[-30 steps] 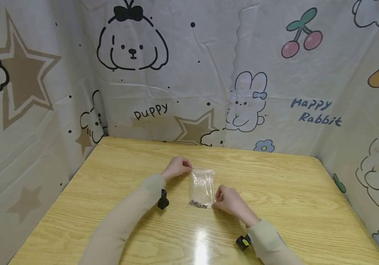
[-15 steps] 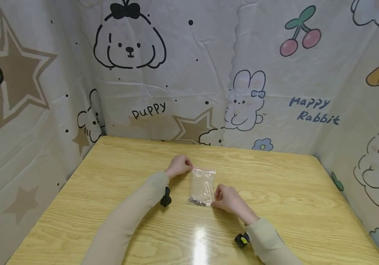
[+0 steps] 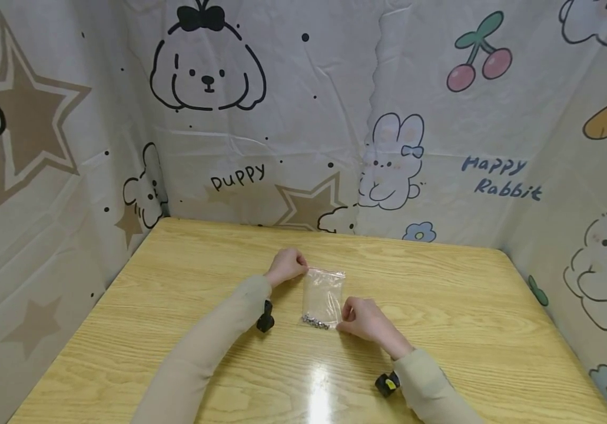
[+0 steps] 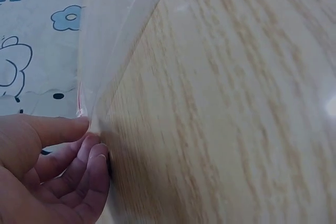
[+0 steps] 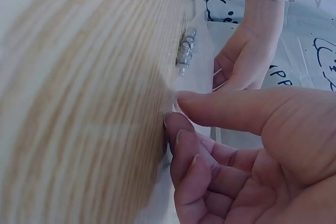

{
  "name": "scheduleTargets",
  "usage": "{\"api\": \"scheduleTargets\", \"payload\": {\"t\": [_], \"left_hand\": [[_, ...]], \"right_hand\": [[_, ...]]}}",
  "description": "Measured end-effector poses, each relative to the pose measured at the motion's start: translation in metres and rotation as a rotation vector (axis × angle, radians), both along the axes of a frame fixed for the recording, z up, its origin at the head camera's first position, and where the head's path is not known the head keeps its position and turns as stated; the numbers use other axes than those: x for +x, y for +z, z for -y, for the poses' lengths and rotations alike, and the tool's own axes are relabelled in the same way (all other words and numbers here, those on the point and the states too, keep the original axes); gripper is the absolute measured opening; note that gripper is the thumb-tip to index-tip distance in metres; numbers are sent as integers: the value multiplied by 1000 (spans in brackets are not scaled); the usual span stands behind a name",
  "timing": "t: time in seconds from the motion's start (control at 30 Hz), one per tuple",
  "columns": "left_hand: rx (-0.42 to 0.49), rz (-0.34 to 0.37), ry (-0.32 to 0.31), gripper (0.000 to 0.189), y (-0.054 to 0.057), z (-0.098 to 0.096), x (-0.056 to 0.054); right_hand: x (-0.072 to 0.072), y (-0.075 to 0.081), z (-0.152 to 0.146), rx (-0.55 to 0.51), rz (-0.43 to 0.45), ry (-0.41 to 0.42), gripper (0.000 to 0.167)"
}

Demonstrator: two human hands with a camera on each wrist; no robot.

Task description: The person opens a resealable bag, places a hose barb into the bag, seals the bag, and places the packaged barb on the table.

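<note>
A clear zip-lock bag (image 3: 324, 294) with a red line along its top edge is at the middle of the table. Small silvery metal pieces (image 3: 315, 322) are gathered along its bottom edge; in the right wrist view these metal pieces (image 5: 186, 51) look like little screws or nuts, too blurred to tell. My left hand (image 3: 287, 266) pinches the bag's top left corner between thumb and fingers, as the left wrist view shows on the bag (image 4: 113, 35). At the bottom right corner, my right hand (image 3: 365, 320) pinches the bag with thumb and forefinger.
The wooden table (image 3: 218, 247) has a light wood grain and a bright reflection near its front. Patterned cloth (image 3: 303, 118) with cartoon drawings hangs behind it and at both sides. A black camera (image 3: 265, 318) sits at the left wrist, another camera (image 3: 387, 384) at the right.
The bag's lower edge has risen slightly in the head view, and the glare on its plastic has lessened. Both hands keep their hold on the same corners.
</note>
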State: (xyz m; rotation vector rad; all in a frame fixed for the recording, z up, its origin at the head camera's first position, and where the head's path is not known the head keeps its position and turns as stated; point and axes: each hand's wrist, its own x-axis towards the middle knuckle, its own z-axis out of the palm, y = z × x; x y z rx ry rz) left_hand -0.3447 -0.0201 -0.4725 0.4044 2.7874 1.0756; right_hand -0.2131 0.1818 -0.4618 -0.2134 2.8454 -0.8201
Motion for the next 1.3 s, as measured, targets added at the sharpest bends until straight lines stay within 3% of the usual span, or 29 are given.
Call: {"api": "scheduleTargets", "payload": {"t": [0.33, 0.63, 0.83, 1.0, 1.13, 1.3], "left_hand": [[14, -55, -28, 9, 1, 14, 9], [29, -18, -69, 8, 5, 31, 29], [86, 70, -125, 9, 7, 43, 49], [124, 153, -182, 10, 8, 49, 64], [137, 218, -214, 7, 6, 52, 76], [125, 247, -261, 7, 4, 51, 86]], "right_hand": [[-7, 1, -7, -59, 14, 7, 18], [-33, 5, -19, -75, -4, -33, 20], [-62, 6, -22, -78, -108, -62, 18], [-87, 7, -15, -111, -185, 3, 17], [-104, 1, -7, -116, -179, 76, 15], [-114, -1, 1, -119, -130, 116, 19]]}}
